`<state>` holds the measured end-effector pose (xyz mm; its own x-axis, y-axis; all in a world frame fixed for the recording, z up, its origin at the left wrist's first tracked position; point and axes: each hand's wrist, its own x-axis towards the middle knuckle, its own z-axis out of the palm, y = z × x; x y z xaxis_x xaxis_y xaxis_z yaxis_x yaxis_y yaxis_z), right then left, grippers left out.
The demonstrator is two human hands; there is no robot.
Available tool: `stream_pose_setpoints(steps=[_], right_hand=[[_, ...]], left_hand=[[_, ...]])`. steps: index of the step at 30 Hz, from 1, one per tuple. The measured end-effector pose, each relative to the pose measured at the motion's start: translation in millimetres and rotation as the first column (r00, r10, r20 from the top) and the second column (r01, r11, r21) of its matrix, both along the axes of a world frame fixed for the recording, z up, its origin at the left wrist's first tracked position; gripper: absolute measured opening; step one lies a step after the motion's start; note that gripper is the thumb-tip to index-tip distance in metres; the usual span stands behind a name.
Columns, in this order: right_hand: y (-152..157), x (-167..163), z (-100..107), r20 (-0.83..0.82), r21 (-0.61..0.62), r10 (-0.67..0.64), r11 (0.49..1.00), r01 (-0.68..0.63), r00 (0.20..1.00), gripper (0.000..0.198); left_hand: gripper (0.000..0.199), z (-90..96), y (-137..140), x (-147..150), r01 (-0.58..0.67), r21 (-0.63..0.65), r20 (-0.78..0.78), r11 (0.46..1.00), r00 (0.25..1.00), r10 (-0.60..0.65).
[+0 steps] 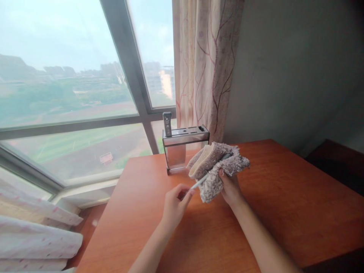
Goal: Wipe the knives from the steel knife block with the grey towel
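My left hand (178,199) is closed, with thumb and fingers pinching the near end of a slim, pale stick-like tool (199,182). That tool slants up to the right into a fold of the cloth, where a dark ridged piece (226,156) shows in line with it. Its exact kind is not clear. My right hand (229,185) grips the fluffy grey-beige cloth (212,189) from below, thumb on top and the other fingers hidden behind it. Both hands are above the wooden table, in front of a knife block.
The clear-sided knife block (184,132) stands near the table's far edge, one grey-handled knife (167,124) upright in its left end. Behind it hang a patterned curtain (210,68) and a window (65,68). The reddish-brown table (284,189) extends right towards a grey wall (284,76).
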<state>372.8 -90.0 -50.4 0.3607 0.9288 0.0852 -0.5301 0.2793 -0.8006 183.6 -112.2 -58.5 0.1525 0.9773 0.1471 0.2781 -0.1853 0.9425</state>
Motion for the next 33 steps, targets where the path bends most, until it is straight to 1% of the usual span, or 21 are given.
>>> stream_pose_setpoints(steps=[2, 7, 13, 15, 17, 20, 22, 24, 26, 27, 29, 30, 33], right_hand=[[1.0, -0.3, -1.5, 0.022, -0.003, -0.050, 0.999, 0.050, 0.998, 0.044], [3.4, 0.3, -5.1, 0.024, -0.036, -0.127, 0.991, 0.128, 0.992, 0.031], [4.0, 0.3, -6.0, 0.014, -0.037, -0.142, 0.989, 0.143, 0.990, 0.033], [3.7, 0.3, -5.6, 0.012, -0.027, -0.131, 0.991, 0.132, 0.991, 0.037], [3.2, 0.8, -4.3, -0.006, -0.024, -0.097, 0.995, 0.097, 0.995, 0.045], [1.2, 2.7, -1.9, -0.052, -0.027, 0.002, 1.000, -0.003, 0.999, 0.053], [-1.0, 4.8, -1.8, -0.083, -0.027, 0.091, 0.995, -0.094, 0.992, 0.053], [-3.2, 6.8, -3.1, -0.109, -0.043, 0.170, 0.984, -0.175, 0.979, 0.052], [-4.7, 8.0, -4.9, -0.124, -0.068, 0.211, 0.973, -0.220, 0.970, 0.053], [-4.9, 8.1, -5.6, -0.126, -0.077, 0.218, 0.971, -0.228, 0.968, 0.054], [-4.4, 6.9, -5.7, -0.114, -0.078, 0.213, 0.972, -0.222, 0.970, 0.053], [-3.7, 5.8, -5.3, -0.103, -0.070, 0.199, 0.976, -0.207, 0.974, 0.052], [-0.6, 1.2, -3.2, -0.082, -0.051, 0.108, 0.992, -0.113, 0.991, 0.047]], left_hand=[[0.032, 0.6, -0.2, -0.9, -0.002, 0.036, -0.041, 0.999, 0.999, 0.003], [0.033, 1.5, -1.4, -0.9, 0.029, 0.033, -0.050, 0.999, 0.998, -0.028], [0.038, -1.6, 0.0, -3.6, 0.049, 0.046, -0.094, 0.998, 0.995, -0.044], [0.039, -3.3, 0.6, -4.5, 0.058, 0.049, -0.095, 0.997, 0.994, -0.053], [0.041, -4.1, 1.0, -4.5, 0.071, 0.028, -0.065, 0.997, 0.995, -0.070], [0.045, -2.4, 0.6, -2.6, 0.137, -0.086, 0.041, 0.987, 0.990, -0.134], [0.050, 0.1, -0.4, -0.8, 0.229, -0.199, 0.119, 0.953, 0.971, -0.209], [0.054, 2.3, -1.5, 0.8, 0.318, -0.287, 0.175, 0.904, 0.945, -0.277], [0.056, 3.0, -2.5, 2.0, 0.363, -0.330, 0.198, 0.871, 0.929, -0.312], [0.057, 2.7, -2.6, 2.5, 0.368, -0.336, 0.200, 0.867, 0.928, -0.316], [0.056, 1.1, -2.2, 3.1, 0.355, -0.324, 0.187, 0.877, 0.933, -0.308], [0.054, 0.0, -1.7, 3.2, 0.336, -0.301, 0.172, 0.893, 0.940, -0.295], [0.043, -2.3, 0.4, 2.5, 0.217, -0.147, 0.107, 0.965, 0.973, -0.202]])
